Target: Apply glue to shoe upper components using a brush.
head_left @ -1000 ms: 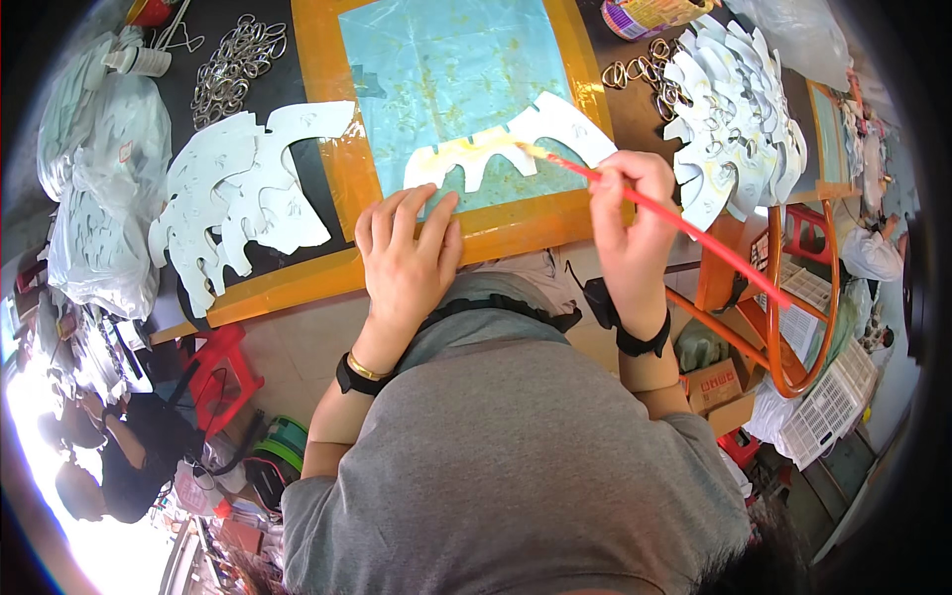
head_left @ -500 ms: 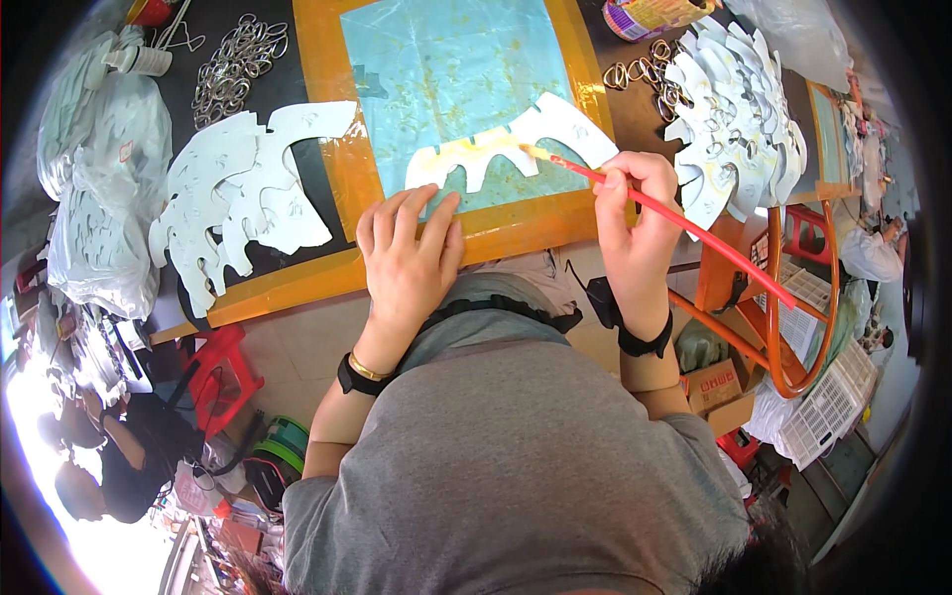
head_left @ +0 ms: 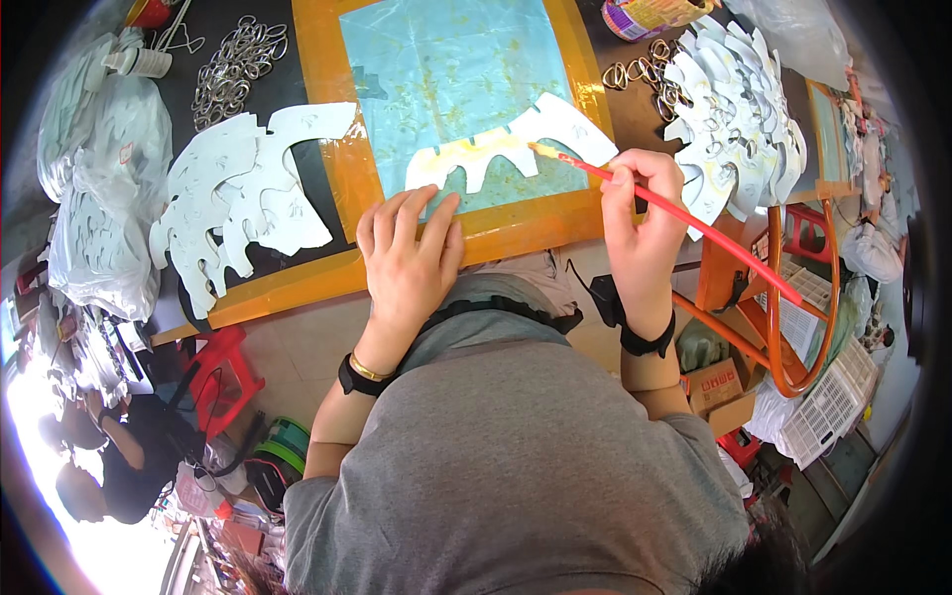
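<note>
A white cut-out piece [head_left: 563, 129] with scalloped notches lies on the blue sheet [head_left: 451, 59], a yellowish wet-looking smear along its left and middle part. With fingers stretched out, my left hand [head_left: 409, 248] rests its fingertips at the piece's lower left end. My right hand [head_left: 643, 213] is closed around a long red brush [head_left: 709, 234]. The brush's yellow-stained tip is over the piece, just right of its middle; whether it touches is hard to tell. Its handle slants down to the right, past my hand.
Orange tape [head_left: 322, 84] borders the sheet. Stacked white cut-outs [head_left: 233, 178] lie to the left, a larger pile [head_left: 739, 119] to the right. Metal rings [head_left: 238, 69] sit at the far left, more rings [head_left: 650, 71] near a colourful container [head_left: 650, 15]. An orange metal frame [head_left: 773, 327] stands at right.
My right hand and the brush have shifted slightly to the right, the tip moving a little along the white piece. My left hand stays in place.
</note>
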Action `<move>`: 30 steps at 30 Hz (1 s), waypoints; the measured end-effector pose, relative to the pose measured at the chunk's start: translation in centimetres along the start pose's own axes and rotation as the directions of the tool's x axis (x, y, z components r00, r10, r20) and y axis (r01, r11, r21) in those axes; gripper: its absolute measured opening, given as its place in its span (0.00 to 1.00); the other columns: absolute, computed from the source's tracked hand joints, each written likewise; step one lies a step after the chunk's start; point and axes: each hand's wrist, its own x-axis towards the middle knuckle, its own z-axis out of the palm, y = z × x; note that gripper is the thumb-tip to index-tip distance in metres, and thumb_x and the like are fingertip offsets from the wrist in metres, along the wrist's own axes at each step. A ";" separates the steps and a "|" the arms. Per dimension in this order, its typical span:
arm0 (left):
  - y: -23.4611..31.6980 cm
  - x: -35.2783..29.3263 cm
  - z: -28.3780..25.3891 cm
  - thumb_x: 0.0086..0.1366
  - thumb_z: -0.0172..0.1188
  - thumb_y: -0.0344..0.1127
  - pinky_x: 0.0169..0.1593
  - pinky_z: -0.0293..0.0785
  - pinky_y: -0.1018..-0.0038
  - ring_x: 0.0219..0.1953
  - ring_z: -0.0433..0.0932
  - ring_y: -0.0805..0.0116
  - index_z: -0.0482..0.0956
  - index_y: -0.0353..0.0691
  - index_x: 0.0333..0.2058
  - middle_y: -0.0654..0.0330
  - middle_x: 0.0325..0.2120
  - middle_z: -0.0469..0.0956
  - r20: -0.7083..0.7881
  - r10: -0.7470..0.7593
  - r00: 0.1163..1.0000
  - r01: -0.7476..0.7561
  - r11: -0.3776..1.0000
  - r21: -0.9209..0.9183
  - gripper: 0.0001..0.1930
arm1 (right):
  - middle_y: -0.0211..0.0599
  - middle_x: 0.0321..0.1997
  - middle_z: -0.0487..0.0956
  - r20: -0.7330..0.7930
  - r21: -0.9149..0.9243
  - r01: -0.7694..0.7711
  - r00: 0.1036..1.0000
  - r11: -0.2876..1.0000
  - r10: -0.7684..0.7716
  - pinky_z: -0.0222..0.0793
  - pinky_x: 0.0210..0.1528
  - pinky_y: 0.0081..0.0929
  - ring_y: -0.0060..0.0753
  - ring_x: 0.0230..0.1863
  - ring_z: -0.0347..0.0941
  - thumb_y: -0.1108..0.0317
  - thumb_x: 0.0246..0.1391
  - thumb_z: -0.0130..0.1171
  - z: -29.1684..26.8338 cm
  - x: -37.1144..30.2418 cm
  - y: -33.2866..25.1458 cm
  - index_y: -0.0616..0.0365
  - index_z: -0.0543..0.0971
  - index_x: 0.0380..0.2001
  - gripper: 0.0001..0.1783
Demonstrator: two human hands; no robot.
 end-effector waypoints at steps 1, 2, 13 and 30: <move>-0.1 0.2 0.1 0.55 0.64 0.32 0.54 0.62 0.63 0.48 0.73 0.61 0.82 0.45 0.41 0.62 0.45 0.75 -0.001 -0.001 1.000 0.001 1.000 -0.001 0.13 | 0.37 0.31 0.75 0.020 -0.031 0.051 0.999 0.998 -0.050 0.65 0.43 0.30 0.40 0.38 0.69 0.79 0.52 0.56 0.0 0.3 0.0 0.59 0.74 0.34 0.06; 0.0 0.1 0.0 0.55 0.64 0.32 0.54 0.62 0.63 0.48 0.73 0.61 0.82 0.45 0.41 0.62 0.45 0.75 0.000 -0.001 1.000 0.001 1.000 0.000 0.13 | 0.37 0.31 0.75 0.042 -0.062 0.100 0.994 0.993 -0.097 0.65 0.43 0.29 0.40 0.37 0.69 0.78 0.52 0.57 -0.2 0.2 -0.1 0.59 0.74 0.34 0.05; 0.3 -0.6 -1.3 0.52 0.65 0.28 0.54 0.60 0.59 0.45 0.74 0.61 0.82 0.44 0.38 0.60 0.40 0.76 -0.047 0.023 0.999 -0.028 0.992 -0.123 0.12 | 0.38 0.35 0.77 -0.296 0.587 0.059 0.944 0.807 0.146 0.65 0.42 0.20 0.21 0.36 0.68 0.68 0.66 0.46 -6.6 4.2 2.6 0.62 0.70 0.37 0.08; 1.2 -0.8 -1.6 0.52 0.63 0.23 0.58 0.58 0.60 0.42 0.75 0.62 0.80 0.42 0.37 0.62 0.37 0.77 -0.049 0.082 0.995 -0.093 0.954 -0.283 0.12 | 0.40 0.22 0.73 -0.309 -0.197 0.221 0.910 0.955 -0.275 0.66 0.29 0.29 0.35 0.25 0.73 0.70 0.62 0.53 -9.8 14.9 1.3 0.63 0.73 0.35 0.06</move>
